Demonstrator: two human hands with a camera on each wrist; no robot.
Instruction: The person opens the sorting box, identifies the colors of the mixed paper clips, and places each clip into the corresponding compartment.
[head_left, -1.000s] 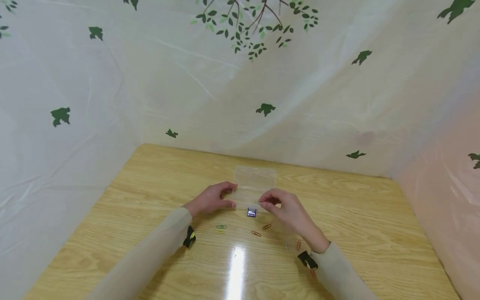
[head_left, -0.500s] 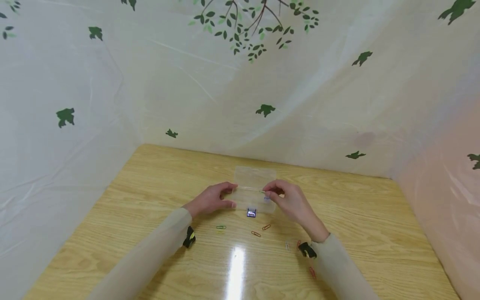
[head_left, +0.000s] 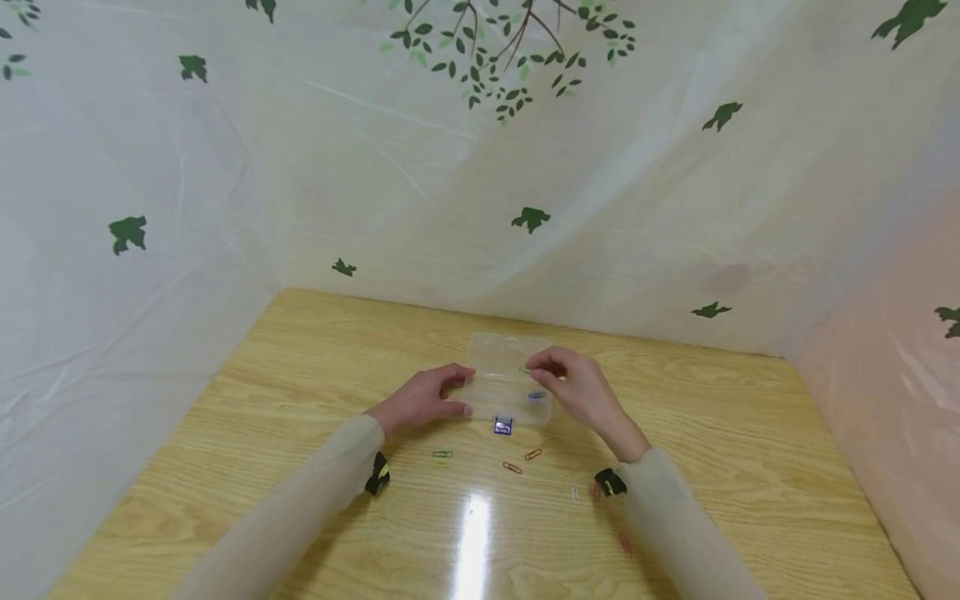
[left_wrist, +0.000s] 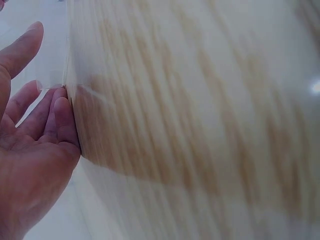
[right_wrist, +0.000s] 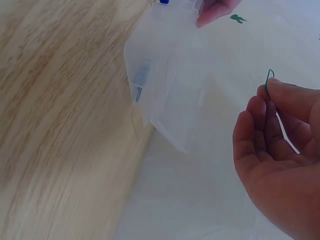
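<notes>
A clear plastic box [head_left: 491, 398] stands on the table with its lid [head_left: 504, 353] raised at the back and a blue latch [head_left: 503, 426] at the front. My left hand [head_left: 423, 397] holds the box's left end, thumb at the front corner and fingers towards the back. Pinched between the thumb and fingertips of my right hand [head_left: 581, 387] is a green paper clip [right_wrist: 270, 75], held above the box's right side. Inside the right part of the box lies something blue, seemingly paper clips [head_left: 536, 396].
On the wooden table [head_left: 360, 333] lie a green paper clip [head_left: 442, 454], a faint yellow one [head_left: 441, 465], red ones [head_left: 512, 468] and a white one [head_left: 575, 492]. A red clip [head_left: 626, 546] lies by the right sleeve. White sheeting [head_left: 420, 208] surrounds the table's back and sides.
My right hand has moved up and back from the box's front right with the green paper clip, uncovering the blue contents. My left hand stays at the box's left end.
</notes>
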